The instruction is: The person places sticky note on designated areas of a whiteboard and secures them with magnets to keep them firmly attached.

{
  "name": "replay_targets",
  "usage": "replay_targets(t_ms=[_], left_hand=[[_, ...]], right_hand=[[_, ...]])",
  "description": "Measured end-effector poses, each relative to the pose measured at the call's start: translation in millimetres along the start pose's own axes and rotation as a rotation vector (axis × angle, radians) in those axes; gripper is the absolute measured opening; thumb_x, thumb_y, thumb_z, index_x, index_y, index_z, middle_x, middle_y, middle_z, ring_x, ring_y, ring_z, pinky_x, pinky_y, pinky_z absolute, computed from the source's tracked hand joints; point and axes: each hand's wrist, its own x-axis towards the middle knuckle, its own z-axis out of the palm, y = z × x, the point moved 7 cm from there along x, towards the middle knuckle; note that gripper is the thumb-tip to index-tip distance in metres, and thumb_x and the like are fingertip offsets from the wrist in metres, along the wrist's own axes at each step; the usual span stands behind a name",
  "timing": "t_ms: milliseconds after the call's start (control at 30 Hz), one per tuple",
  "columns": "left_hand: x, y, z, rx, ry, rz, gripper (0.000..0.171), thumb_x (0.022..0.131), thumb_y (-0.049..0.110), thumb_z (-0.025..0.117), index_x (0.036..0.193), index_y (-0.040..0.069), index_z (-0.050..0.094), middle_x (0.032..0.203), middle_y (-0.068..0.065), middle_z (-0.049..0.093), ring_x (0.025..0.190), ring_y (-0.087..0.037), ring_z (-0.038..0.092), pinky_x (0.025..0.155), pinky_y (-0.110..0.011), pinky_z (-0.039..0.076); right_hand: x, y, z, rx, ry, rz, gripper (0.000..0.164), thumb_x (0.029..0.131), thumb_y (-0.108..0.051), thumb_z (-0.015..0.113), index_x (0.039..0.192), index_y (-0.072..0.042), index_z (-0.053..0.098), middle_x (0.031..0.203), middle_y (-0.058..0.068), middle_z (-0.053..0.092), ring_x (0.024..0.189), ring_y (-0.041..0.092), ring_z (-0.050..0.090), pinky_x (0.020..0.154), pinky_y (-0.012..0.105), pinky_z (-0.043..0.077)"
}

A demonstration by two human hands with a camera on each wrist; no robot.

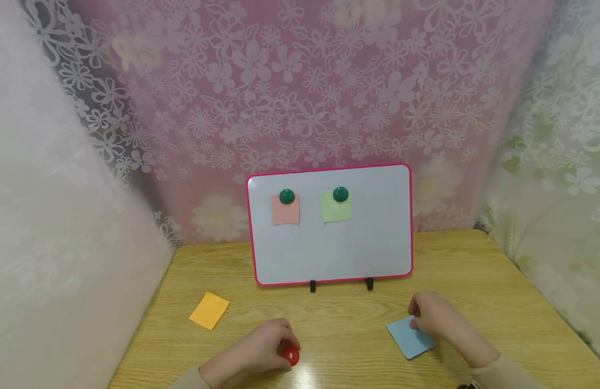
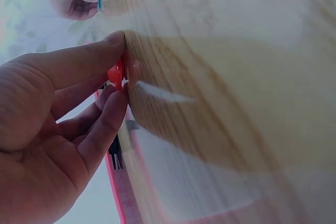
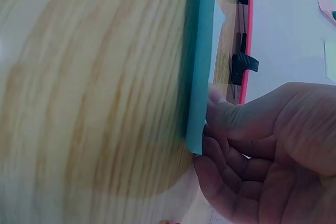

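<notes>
My left hand (image 1: 267,346) is at the front of the table, thumb and fingers pinching a round red magnet (image 1: 291,355) by its sides. The left wrist view shows the magnet (image 2: 115,73) between the fingertips, right at the shiny wood surface. Over on the right, my right hand (image 1: 435,314) pinches the far edge of a square blue sticky note (image 1: 409,341). In the right wrist view the note (image 3: 201,72) appears nearly edge-on, close over the wood, with the thumb on one face and the curled fingers partly hidden at its edge.
A pink-framed whiteboard (image 1: 377,232) stands on black feet (image 1: 312,286) at the back. Green magnets hold a pink note (image 1: 285,213) and a light green note (image 1: 336,210) on it. An orange note (image 1: 209,310) lies on the table at left. Flowered curtains (image 1: 300,108) surround the table.
</notes>
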Motion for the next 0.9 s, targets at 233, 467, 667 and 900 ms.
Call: replay_targets(t_ms=[233,467,667,900], left_hand=[[-1.0,2.5,0.7,-0.001,0.005,-0.006,0.029,0.077,0.007,0.095,0.102,0.016,0.083,0.090,0.017,0.056,0.079,0.004,0.054,0.072,-0.014,0.050],[-0.8,2.2,0.8,0.014,0.015,-0.004,0.029,0.076,0.007,0.095,0.101,0.015,0.083,0.090,0.016,0.057,0.078,0.003,0.053,0.071,-0.014,0.049],[-0.4,2.7,-0.1,0.005,0.003,-0.018,0.029,0.076,0.008,0.096,0.101,0.015,0.083,0.090,0.016,0.057,0.078,0.003,0.054,0.071,-0.015,0.050],[-1.1,5.6,-1.4,-0.019,-0.008,-0.030,0.030,0.076,0.006,0.096,0.102,0.014,0.082,0.091,0.014,0.057,0.079,0.002,0.055,0.072,-0.016,0.051]], right_hand=[[0.6,-0.5,0.4,-0.006,-0.003,-0.005,0.023,0.082,-0.005,0.090,0.090,-0.004,0.068,0.082,0.001,0.060,0.076,0.018,0.054,0.070,0.039,0.051],[1.4,0.5,1.1,0.008,0.002,0.000,0.024,0.081,-0.003,0.090,0.091,-0.003,0.067,0.083,0.001,0.059,0.077,0.018,0.053,0.070,0.039,0.050],[3.4,3.6,3.3,0.035,-0.012,0.019,0.024,0.082,-0.002,0.089,0.092,-0.003,0.067,0.084,0.002,0.057,0.077,0.019,0.052,0.070,0.038,0.049],[5.2,6.4,5.3,0.044,-0.019,0.026,0.023,0.082,-0.001,0.088,0.091,-0.003,0.067,0.083,0.003,0.057,0.077,0.019,0.052,0.069,0.038,0.048]])
